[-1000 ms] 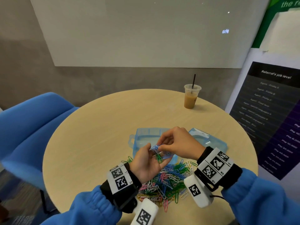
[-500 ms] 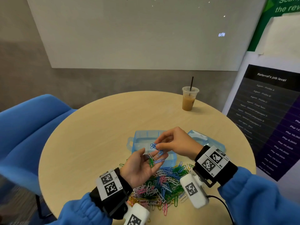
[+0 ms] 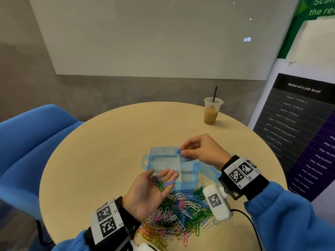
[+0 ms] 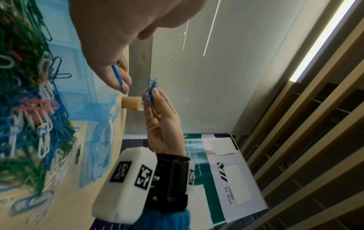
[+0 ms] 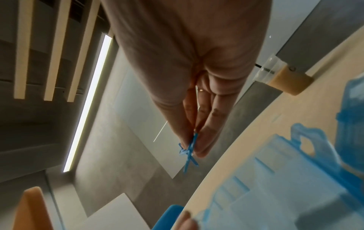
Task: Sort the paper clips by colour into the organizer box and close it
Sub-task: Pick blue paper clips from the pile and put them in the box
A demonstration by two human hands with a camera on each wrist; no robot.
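A round pale wooden tabletop (image 3: 108, 151) is carrying a translucent blue plastic organizer box (image 3: 155, 158) lying open near its middle, a heap of mixed-colour paper clips (image 3: 181, 211) toward the near edge, and a clear plastic cup of iced coffee (image 3: 211, 113) at the far right edge. The right hand (image 3: 201, 151) is pinching a small bunch of blue paper clips (image 3: 181, 156) above the box, while the left hand (image 3: 148, 192) is lying palm up with relaxed fingers, cradling a few blue and green clips (image 3: 162, 182). A blue upholstered chair (image 3: 32, 142) is standing at the left edge, with a grey wall and white board (image 3: 145, 37) behind.

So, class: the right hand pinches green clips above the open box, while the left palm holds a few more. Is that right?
Not quite. The clips pinched by the right hand are blue, not green, as the head view shows. The rest stands: they are above the open box, and the left palm holds a few more.
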